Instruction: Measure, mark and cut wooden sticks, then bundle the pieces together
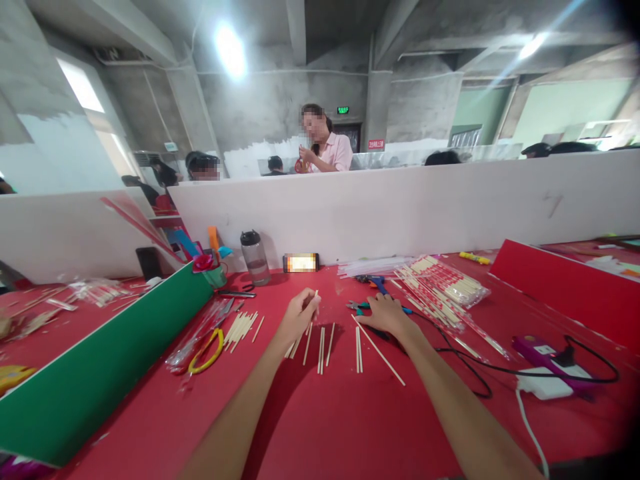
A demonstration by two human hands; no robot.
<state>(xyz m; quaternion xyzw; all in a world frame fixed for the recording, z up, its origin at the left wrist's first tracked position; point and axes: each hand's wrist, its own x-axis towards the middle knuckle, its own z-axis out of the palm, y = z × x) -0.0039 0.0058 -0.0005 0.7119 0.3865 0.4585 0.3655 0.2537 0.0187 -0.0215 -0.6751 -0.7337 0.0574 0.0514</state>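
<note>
My left hand [301,311] is above the red table with its fingers closed, and a thin wooden stick [317,293] pokes up from them. My right hand [389,312] reaches over a pair of cutting pliers [356,305] with teal handles; its fingers are spread and cover part of them. Whether they touch the pliers is hard to see. Between the hands lie several short sticks [321,350], a pair of sticks [359,350] and a longer slanting stick [380,352]. A blue glue gun [379,284] lies just beyond the right hand.
At left are cut sticks [241,330], yellow-handled scissors [207,357] and a green divider [125,353]. A bottle [255,259] and phone [301,262] stand at the back. Bagged sticks [450,287], a black cable [465,363] and a power strip [545,357] lie right. A person [330,152] stands beyond the partition.
</note>
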